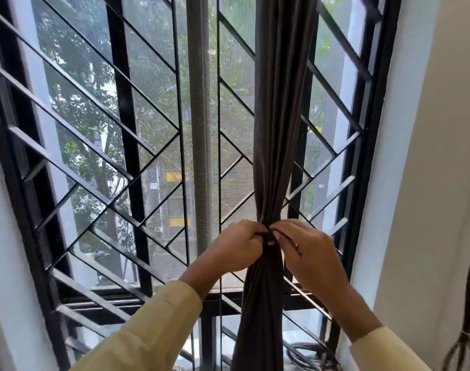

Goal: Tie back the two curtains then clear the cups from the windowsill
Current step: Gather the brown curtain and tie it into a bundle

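A dark grey curtain hangs gathered into a narrow bunch in front of the barred window, right of centre. A thin dark tie cord goes round the bunch at its narrowest point. My left hand pinches one end of the cord on the left side of the bunch. My right hand pinches the other end on the right, and the cord runs across its knuckles. Both hands press against the curtain. No cups are in view, and the windowsill is mostly hidden by my arms.
Black window bars and a mesh screen fill the view, with trees outside. A white wall stands at the right, with dark cables hanging along it. More coiled cables lie low by the window's bottom right corner.
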